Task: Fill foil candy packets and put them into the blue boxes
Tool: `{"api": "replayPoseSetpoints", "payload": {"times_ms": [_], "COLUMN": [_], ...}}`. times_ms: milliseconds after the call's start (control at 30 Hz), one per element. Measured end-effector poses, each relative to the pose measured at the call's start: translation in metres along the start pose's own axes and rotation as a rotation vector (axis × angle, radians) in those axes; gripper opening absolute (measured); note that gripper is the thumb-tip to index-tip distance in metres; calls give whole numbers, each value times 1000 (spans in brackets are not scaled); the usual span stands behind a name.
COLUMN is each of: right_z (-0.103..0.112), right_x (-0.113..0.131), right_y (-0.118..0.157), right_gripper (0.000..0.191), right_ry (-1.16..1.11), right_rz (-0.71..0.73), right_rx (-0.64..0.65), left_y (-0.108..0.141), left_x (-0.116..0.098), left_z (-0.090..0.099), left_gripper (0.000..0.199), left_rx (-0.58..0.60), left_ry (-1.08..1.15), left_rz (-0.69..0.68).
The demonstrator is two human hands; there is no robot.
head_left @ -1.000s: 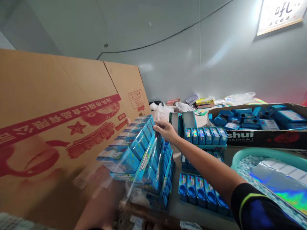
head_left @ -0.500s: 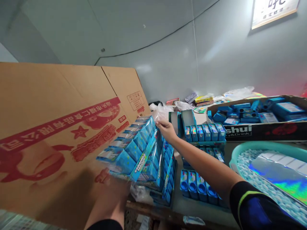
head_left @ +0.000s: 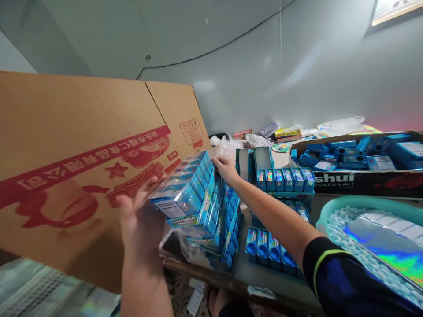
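Note:
A plastic-wrapped display box of blue candy packs (head_left: 185,187) leans on top of other blue display boxes (head_left: 211,215). My right hand (head_left: 226,169) pinches the upper right corner of that wrapped display box between thumb and fingers. My left hand (head_left: 139,218), blurred, is beside the box's left end with thumb and fingers apart. Whether its fingertips touch the wrap I cannot tell. Right of the stack, an open display box (head_left: 284,180) holds a row of blue packs, and more blue packs (head_left: 267,248) stand in front of it.
A large brown carton (head_left: 82,114) with red print rises on the left. A black-sided carton (head_left: 373,182) full of loose blue packs is at the right, behind a turquoise basin (head_left: 346,202) of small pale blue pieces. Plastic bags (head_left: 224,143) lie behind the stack.
My left hand has moved from under the wrapped display box out to its left side, fingers spreading. The box has settled more squarely on the stack. My right hand keeps its corner hold.

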State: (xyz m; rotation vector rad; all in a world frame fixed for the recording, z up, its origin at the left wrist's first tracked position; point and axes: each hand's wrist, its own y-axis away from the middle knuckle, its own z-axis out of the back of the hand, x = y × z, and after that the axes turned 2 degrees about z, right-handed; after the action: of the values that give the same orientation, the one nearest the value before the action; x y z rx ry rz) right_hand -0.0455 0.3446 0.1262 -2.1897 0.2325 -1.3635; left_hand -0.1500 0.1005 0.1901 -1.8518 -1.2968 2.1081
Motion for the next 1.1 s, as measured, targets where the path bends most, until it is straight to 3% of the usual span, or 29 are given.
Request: {"api": "replayPoseSetpoints", "payload": {"times_ms": [100,200,267,333,400,500,533,567,600,633,667,700,733,800,900,967,1100], "right_z": [-4,4,15,23,23,16,16,20,27,38,53,71,92,136,183,190,172], "right_x": [1,10,21,37,54,76,81,84,83,78,68,53,35,-7,-57,-74,-91], "right_y": [3,6,13,32,74,183,227,272,316,356,392,424,450,487,515,524,538], "right_gripper": [40,32,25,26,33,30,26,25,25,28,30,28,25,27,29,30,35], "right_ry": [25,77,114,146,190,229,221,195,153,156,190,242,299,471,661,646,589], "right_rz": [-8,-17,-23,14,227,496,547,547,533,504,396,208,-5,-350,-640,-745,-900], "right_rx": [-52,-125,-170,-226,-376,-463,-379,-136,214,659,994,1165,1195,1120,1040,1009,946], "left_y": [32,49,51,55,71,130,161,196,235,275,316,354,390,450,512,540,576], "left_x": [3,11,15,20,30,60,71,81,89,93,94,92,88,78,72,75,96], "left_z": [-12,-34,-43,-38,-15,46,71,97,122,145,166,186,203,232,269,288,309], "left_gripper": [84,117,119,118,109,70,53,40,32,28,25,22,23,39,57,55,46], "left_rx": [83,-38,-68,-17,-28,-275,-356,-399,-391,-366,-366,-386,-421,-512,-586,-548,-449], "left_ry": [56,-149,-217,-185,-185,-402,-542,-702,-875,-1038,-1123,-1183,-1239,-1352,-1449,-1447,-1410], "left_rz": [-20,-147,-166,-173,-188,-127,-38,98,286,485,623,725,808,952,1105,1174,1231]}}
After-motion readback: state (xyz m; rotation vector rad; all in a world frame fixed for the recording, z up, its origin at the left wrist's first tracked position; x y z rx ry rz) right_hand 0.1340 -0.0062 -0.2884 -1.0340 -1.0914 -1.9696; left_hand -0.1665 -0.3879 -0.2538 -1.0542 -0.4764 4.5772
